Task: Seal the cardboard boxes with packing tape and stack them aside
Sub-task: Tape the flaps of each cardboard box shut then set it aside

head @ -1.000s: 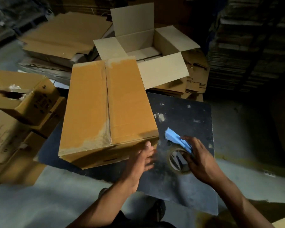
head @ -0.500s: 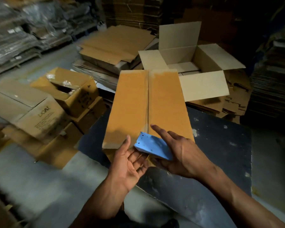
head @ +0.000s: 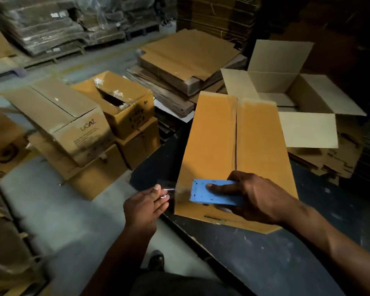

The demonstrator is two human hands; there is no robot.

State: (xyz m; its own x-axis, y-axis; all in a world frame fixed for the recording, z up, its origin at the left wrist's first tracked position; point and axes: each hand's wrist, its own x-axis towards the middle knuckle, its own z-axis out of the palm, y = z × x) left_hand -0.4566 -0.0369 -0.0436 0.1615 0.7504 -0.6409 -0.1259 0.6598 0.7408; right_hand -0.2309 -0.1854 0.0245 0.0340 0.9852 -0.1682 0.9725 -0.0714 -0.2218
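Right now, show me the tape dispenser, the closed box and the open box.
tape dispenser (head: 214, 192): head view, blue side plate.
closed box (head: 263, 142): head view, right top flap.
open box (head: 308, 130): head view, near flap.

Item: our own body, seen from above. Two bare forearms, no sleeves showing, no watch, rings or gloves on either wrist. Left hand (head: 144, 205) and right hand (head: 252, 197) uncovered, nails short. Below, we wear dark trousers (head: 179, 283) and a dark shoe (head: 156, 259), its details lost in shadow.
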